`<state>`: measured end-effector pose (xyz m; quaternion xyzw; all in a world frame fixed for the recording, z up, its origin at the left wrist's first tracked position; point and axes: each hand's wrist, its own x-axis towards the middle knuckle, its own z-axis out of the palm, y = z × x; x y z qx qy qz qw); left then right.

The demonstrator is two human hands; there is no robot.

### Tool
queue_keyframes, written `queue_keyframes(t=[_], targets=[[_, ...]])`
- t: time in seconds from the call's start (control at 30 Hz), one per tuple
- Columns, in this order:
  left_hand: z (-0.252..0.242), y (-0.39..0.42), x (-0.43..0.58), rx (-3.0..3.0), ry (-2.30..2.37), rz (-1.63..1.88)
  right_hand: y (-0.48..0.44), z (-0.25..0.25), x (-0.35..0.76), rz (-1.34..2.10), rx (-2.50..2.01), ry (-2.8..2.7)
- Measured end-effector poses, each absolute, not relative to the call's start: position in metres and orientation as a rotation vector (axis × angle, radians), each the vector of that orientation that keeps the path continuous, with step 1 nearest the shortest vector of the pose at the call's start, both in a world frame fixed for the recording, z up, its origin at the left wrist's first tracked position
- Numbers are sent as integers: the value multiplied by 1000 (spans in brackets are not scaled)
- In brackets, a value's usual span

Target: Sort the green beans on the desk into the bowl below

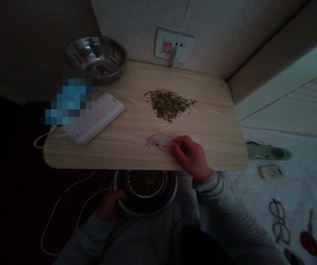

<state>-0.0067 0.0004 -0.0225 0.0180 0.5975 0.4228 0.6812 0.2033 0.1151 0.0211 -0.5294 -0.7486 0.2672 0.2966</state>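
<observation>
My right hand (190, 156) is closed at the table's front edge, thumb and finger pinching the right end of a clear half-round protractor (160, 141). The protractor lies low over the wooden top, with a few loose beans by its left end. Beyond it spreads a pile of small green beans, like mung beans (169, 105). Below the front edge, my left hand (111, 202) grips the left rim of a dark round bowl (147, 204), thumb on top. Its dim inside seems to hold a dark mass, which I cannot make out.
A steel basin (114, 55) stands at the table's back left. In front of it lies a white power bank (97, 119) with a cable. A socket (174, 44) with a plug is on the wall. Right of the table are a green bottle (269, 151), glasses (278, 221) and scissors (309, 241).
</observation>
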Motion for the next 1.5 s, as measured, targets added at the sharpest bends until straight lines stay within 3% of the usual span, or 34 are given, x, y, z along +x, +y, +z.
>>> queue_keyframes(t=[1.13, 1.5], targets=[[-16, 1, -10, 57, 1279, 933, 85, 33, 189, 802, -991, -2314], [-19, 0, -7, -36, 1338, 967, 133, 36, 224, 762, -1251, -1792]])
